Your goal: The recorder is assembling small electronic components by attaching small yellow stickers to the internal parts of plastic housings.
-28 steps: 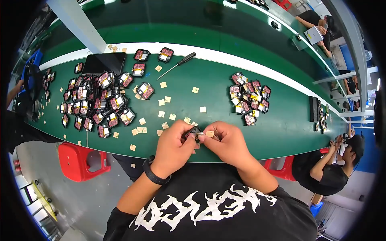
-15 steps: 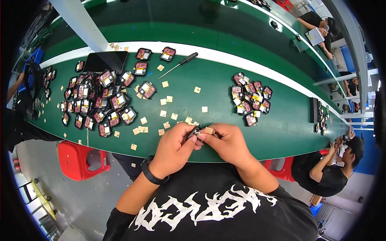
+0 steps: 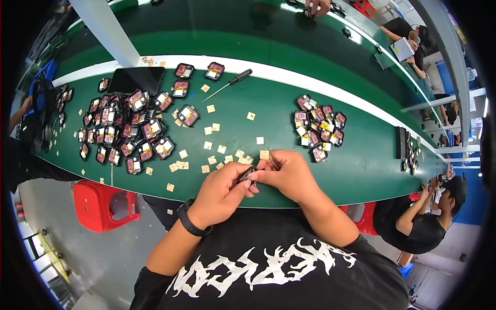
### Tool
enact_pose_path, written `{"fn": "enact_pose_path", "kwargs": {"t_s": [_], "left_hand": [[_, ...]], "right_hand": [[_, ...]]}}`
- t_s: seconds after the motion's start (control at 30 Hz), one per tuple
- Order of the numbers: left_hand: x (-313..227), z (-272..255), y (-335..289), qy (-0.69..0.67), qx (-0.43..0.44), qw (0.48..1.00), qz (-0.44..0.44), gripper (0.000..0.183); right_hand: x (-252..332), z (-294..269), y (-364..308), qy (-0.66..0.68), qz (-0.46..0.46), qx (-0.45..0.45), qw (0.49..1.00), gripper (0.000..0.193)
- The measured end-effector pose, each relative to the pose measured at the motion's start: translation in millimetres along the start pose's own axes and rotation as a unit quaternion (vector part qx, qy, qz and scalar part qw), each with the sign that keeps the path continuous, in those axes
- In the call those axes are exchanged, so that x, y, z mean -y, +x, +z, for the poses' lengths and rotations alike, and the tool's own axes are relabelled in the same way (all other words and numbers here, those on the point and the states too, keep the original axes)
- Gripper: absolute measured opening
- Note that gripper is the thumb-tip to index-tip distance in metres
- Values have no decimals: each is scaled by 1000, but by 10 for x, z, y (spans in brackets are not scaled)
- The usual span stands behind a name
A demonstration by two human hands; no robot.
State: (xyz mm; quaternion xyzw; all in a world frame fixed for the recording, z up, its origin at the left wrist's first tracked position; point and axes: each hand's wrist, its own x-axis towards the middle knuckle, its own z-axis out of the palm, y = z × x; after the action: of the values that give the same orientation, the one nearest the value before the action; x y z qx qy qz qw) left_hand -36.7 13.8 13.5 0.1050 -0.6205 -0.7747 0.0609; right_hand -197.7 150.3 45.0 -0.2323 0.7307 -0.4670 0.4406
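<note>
My left hand [image 3: 219, 188] is closed around a small black-cased device [image 3: 246, 174], which is mostly covered by the fingers. Against that device, the thumb and fingertips of my right hand [image 3: 287, 175] are pinched. A thin metal tool [image 3: 275, 161], perhaps tweezers, sticks out from the right-hand fingers. Beside its upper end, at the fingertips, is a small yellowish square [image 3: 264, 154]; whether the tool grips it I cannot tell. Several similar loose squares [image 3: 239, 153] lie on the green table [image 3: 243, 126] just beyond my hands.
To the left is a big heap of black-cased devices [image 3: 107, 114] with red boards inside; a smaller group [image 3: 311, 121] sits right. A screwdriver [image 3: 227, 85] and a dark flat panel [image 3: 137, 80] lie farther back. A red stool [image 3: 98, 206] stands left, and a co-worker [image 3: 423, 217] sits right.
My right hand has moved slightly away from me, the metal tool and yellowish square shifting with it. A co-worker's hand has appeared over a device at the far table.
</note>
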Motion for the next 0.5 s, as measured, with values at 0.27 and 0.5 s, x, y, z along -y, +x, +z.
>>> {"fn": "enact_pose_path", "kwargs": {"t_s": [0.27, 0.5], "left_hand": [[-77, 83, -18, -101, -101, 988, -59, 31], [-284, 50, -270, -62, -97, 988, -107, 25]], "right_hand": [[30, 146, -115, 116, 4, 3, 993, 20], [105, 187, -256, 95, 41, 58, 993, 27]]}}
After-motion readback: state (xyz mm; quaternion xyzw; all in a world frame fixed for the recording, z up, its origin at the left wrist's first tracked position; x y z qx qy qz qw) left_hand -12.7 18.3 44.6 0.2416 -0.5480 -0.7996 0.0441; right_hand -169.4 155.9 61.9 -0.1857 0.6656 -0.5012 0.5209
